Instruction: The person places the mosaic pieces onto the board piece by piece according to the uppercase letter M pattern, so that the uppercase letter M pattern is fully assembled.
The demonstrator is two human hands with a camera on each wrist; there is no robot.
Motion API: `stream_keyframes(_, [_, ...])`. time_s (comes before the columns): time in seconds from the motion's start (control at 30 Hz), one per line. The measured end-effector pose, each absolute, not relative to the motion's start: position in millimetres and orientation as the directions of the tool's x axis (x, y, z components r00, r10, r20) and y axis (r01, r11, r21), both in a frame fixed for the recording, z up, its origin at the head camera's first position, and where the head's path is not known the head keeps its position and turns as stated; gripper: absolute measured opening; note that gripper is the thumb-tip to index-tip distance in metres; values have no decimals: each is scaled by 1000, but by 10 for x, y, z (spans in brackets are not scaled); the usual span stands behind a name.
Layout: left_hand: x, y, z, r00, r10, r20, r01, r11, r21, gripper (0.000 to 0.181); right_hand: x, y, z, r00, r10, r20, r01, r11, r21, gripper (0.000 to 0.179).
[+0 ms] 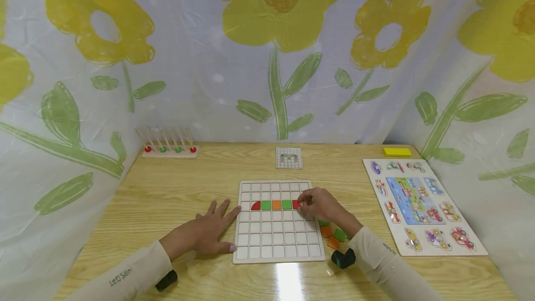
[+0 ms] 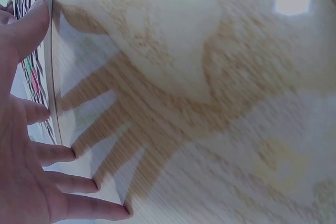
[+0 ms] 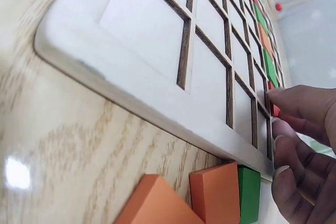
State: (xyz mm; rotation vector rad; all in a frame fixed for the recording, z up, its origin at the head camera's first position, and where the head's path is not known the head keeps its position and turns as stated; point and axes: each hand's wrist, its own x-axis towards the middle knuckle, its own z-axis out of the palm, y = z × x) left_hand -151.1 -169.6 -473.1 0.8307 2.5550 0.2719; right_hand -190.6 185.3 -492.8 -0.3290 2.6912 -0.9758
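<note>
A white grid board (image 1: 277, 254) lies on the wooden table. Along its third row sit a red quarter-round tile (image 1: 256, 206), a green tile (image 1: 266, 205), an orange tile (image 1: 277, 205) and another green tile (image 1: 286, 205). At the right end of that row my right hand (image 1: 322, 206) pinches a red tile (image 1: 296, 204) between thumb and fingertips, over its cell; the right wrist view shows this red piece (image 3: 275, 109) partly hidden by the fingers. My left hand (image 1: 209, 231) rests with spread fingers at the board's left edge, thumb and fingertips against it.
Loose orange (image 1: 333, 242) and green tiles (image 1: 340, 234) lie right of the board. A small pattern card (image 1: 289, 158) is behind it. Further right are a picture puzzle board (image 1: 439, 250) and a yellow block (image 1: 397, 152). A peg rack (image 1: 169, 153) stands at the back left.
</note>
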Motion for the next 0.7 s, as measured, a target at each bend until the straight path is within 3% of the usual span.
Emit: stream_keyframes(0.7, [-1507, -1687, -4699, -719, 598, -356, 501, 800, 332, 97, -1804, 2236, -4912, -911, -410, -44, -261, 656, -708, 16])
